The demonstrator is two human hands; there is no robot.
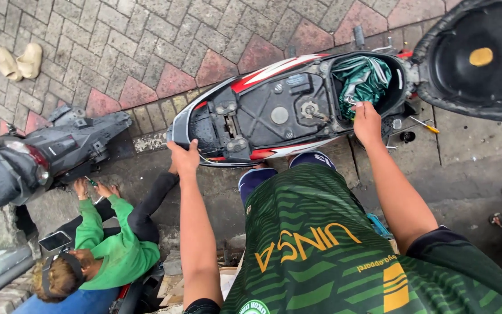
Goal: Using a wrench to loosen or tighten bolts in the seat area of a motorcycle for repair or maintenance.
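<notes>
The left hand [185, 157] gripped the rear edge of the red-and-white scooter's open underseat body [274, 110]; the right hand [366, 121] apparently clasped its compartment rim beside green crumpled cloth [362, 78].

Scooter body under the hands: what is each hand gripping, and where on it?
The left hand grips the scooter by the rear edge of its body panel. The right hand rests on the rim of the storage compartment; whether it grips cannot be told.
</notes>
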